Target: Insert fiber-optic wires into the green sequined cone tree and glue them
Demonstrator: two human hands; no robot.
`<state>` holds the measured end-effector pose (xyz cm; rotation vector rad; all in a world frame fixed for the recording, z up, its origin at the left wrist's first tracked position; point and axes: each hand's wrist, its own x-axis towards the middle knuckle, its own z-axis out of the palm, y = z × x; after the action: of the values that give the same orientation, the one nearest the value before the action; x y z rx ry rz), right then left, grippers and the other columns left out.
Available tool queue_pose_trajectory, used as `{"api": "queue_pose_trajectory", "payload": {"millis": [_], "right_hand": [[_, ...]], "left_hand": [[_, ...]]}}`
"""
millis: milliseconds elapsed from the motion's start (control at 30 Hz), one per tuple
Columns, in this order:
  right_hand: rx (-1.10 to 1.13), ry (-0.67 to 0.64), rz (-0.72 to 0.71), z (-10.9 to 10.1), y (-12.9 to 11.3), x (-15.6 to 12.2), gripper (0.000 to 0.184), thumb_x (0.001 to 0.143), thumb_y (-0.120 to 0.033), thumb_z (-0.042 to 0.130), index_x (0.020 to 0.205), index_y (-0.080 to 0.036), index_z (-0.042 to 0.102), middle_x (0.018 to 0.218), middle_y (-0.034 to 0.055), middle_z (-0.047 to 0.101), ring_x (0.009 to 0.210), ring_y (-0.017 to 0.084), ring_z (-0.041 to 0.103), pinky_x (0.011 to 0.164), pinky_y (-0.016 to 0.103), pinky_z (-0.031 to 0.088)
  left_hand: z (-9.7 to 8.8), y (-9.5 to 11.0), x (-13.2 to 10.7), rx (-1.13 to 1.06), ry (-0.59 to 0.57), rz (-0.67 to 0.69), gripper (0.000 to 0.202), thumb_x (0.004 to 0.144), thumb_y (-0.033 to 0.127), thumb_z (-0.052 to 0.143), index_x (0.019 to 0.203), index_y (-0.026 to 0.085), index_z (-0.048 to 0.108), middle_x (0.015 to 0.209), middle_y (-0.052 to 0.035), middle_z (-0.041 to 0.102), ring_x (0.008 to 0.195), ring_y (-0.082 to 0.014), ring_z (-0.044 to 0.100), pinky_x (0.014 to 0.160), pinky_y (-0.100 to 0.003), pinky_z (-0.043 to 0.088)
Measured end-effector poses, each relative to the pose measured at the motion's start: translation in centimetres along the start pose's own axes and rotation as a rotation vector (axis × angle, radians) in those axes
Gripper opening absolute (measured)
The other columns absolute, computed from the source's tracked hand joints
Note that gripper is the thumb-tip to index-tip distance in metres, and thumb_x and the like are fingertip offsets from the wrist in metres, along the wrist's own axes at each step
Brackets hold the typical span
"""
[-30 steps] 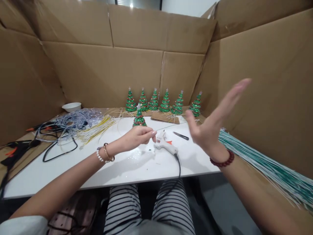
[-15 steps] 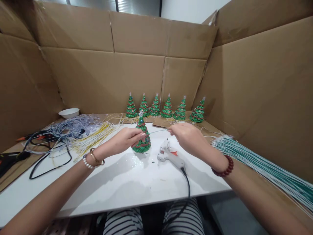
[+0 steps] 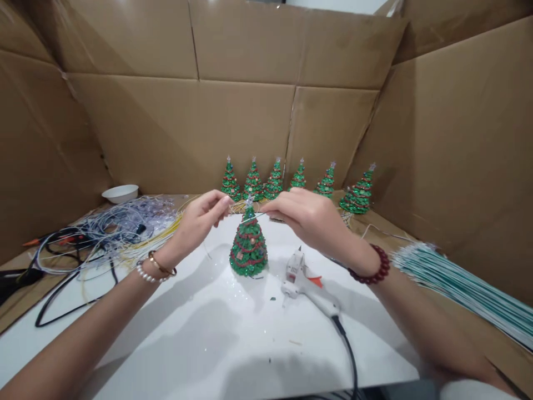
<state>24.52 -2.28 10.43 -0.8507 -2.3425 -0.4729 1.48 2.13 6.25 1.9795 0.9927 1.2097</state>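
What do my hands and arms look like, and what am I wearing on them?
Both hands are ungloved. Above your left hand sit a gold-toned bangle and a white, pearl-like bead bracelet. Above your right hand is a dark red beaded bracelet. Both forearms show bare.

No lettering, brand, number or sign can be read. The nearest thing to a label is a small patch of dark and reddish marks on the body of the white glue gun, which lies on the desk on the wearer's side of the right hand; it is too small and blurred to make out.
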Motion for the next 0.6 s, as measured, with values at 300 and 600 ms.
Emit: {"api": "queue_pose_trajectory", "payload": {"millis": [300, 600], "right_hand": [[-0.091, 0.108, -0.048, -2.0, 2.2, 0.0, 0.021, 0.094, -0.026, 0.051, 0.082, -0.022, 0.068, 0.075, -0.0016, 0.07, 0.064, 0.014, 0.049, 0.061, 0.027, 0.039], [0.013, 0.035, -0.051, 0.4, 2.6, -0.5, 0.02, 0.092, -0.028, 0.052, 0.08, -0.019, 0.066, 0.074, 0.001, 0.066, 0.068, 0.014, 0.052, 0.064, 0.027, 0.04]], "left_hand": [[3.7, -3.5, -0.5, -0.202, -0.307, -0.032, 0.045, 0.083, 0.035, 0.062, 0.127, 0.025, 0.052, 0.132, -0.0092, 0.055, 0.121, -0.0252, 0.051, 0.099, -0.041, 0.044], [6.9, -2.4, -2.0, 0.158, 0.159, -0.104, 0.049, 0.069, 0.045, 0.075, 0.109, 0.02, 0.059, 0.106, -0.0076, 0.063, 0.094, -0.0228, 0.056, 0.081, -0.037, 0.046]]}}
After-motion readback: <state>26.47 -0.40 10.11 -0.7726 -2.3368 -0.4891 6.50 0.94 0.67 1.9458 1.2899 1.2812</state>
